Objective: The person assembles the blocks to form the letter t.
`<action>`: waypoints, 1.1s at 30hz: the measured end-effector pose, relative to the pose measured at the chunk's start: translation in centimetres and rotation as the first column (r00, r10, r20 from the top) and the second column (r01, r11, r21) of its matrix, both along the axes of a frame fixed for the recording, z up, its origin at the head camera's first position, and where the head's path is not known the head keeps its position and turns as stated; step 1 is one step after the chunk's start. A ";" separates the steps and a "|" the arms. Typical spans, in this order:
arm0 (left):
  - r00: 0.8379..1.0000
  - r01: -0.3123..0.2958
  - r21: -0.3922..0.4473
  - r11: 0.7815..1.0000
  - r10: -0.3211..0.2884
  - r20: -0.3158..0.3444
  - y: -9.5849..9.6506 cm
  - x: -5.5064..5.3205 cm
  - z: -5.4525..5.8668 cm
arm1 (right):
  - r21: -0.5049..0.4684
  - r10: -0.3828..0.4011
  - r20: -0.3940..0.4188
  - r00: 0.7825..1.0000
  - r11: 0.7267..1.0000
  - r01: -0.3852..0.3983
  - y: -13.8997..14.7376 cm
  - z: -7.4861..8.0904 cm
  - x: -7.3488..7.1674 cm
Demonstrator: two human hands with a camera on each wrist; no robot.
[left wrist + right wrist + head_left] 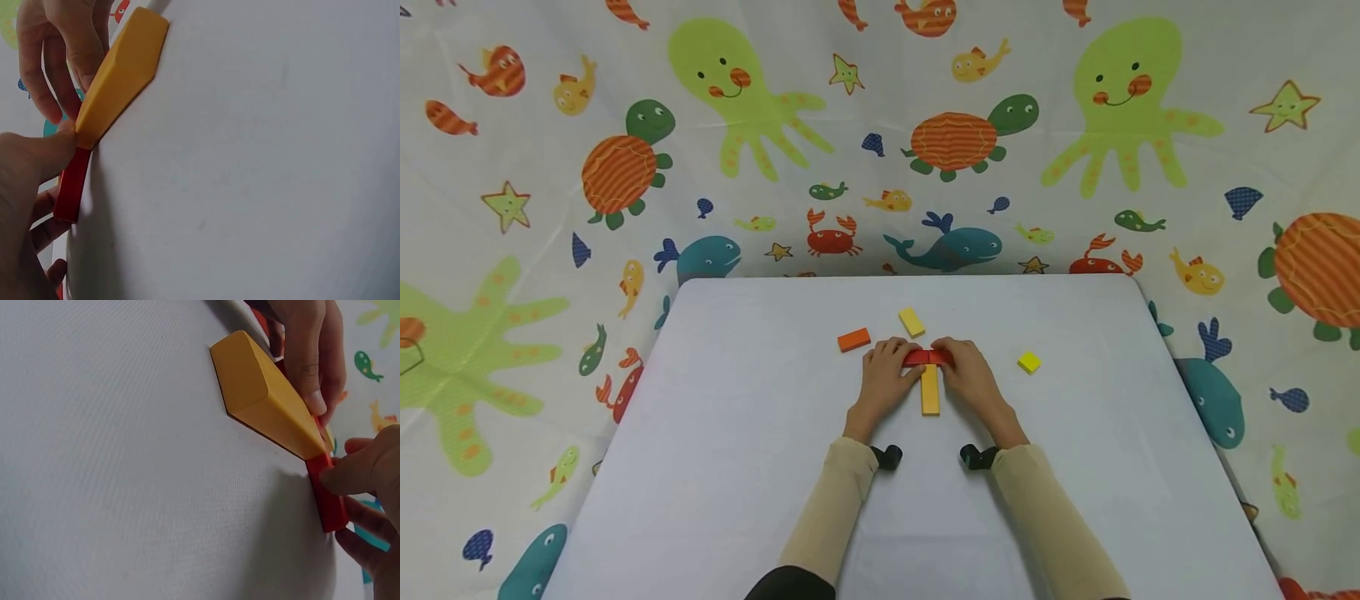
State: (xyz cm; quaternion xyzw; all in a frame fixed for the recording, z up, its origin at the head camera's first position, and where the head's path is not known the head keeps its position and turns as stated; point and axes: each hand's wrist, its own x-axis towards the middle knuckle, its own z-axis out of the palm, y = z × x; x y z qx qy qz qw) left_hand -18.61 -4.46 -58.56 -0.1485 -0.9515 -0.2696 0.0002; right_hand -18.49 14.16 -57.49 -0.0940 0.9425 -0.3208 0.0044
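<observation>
1. Two hands, both holding. Left hand (883, 381) pinched the left red block (915, 359), right hand (973, 377) the right red block (941, 357); thumbs near side, some fingers behind.
2. Red pair sat end to end, mid-table, seam visible. Outer ends were hidden under fingers from the head view, so I couldn't get full lengths.
3. Yellow block (930, 393) lay flat, one end against the red pair at the seam. T-shape.
4. Wrist views were dim; both cut off part of their own hand at the frame edge.
5. Blocks looked smooth, flat-faced, crisp-edged. Couldn't tell wood from plastic. White tabletop (137, 487) showed a fine ribbed weave up close.
6. Orange block (853, 339) and pale yellow block (912, 322) lay near the left hand; small yellow block (1029, 362) sat apart, right of the right hand.
7. Sea-animal cloth (865, 108) behind; outer prints ran off frame.
</observation>
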 end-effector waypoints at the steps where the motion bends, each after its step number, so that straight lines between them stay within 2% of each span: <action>1: 1.000 0.001 0.002 1.000 -0.001 0.000 0.0 0.0 0.0 | -0.001 -0.001 -0.001 1.000 1.000 0.001 0.0 0.0 0.0; 13: 1.000 -0.005 0.048 0.999 0.006 -0.026 -0.3 0.0 -0.3 | -0.046 0.013 0.003 1.000 0.999 -0.013 0.0 -0.1 0.4; 24: 1.000 -0.004 0.086 0.996 0.006 -0.025 -0.3 0.0 -0.2 | -0.081 0.048 -0.047 0.998 0.995 -0.052 0.3 -0.2 0.7; 33: 1.000 -0.008 0.072 0.997 0.008 -0.002 -0.1 -0.1 -0.1 | -0.099 0.038 -0.093 0.995 0.994 -0.047 0.2 -0.7 1.4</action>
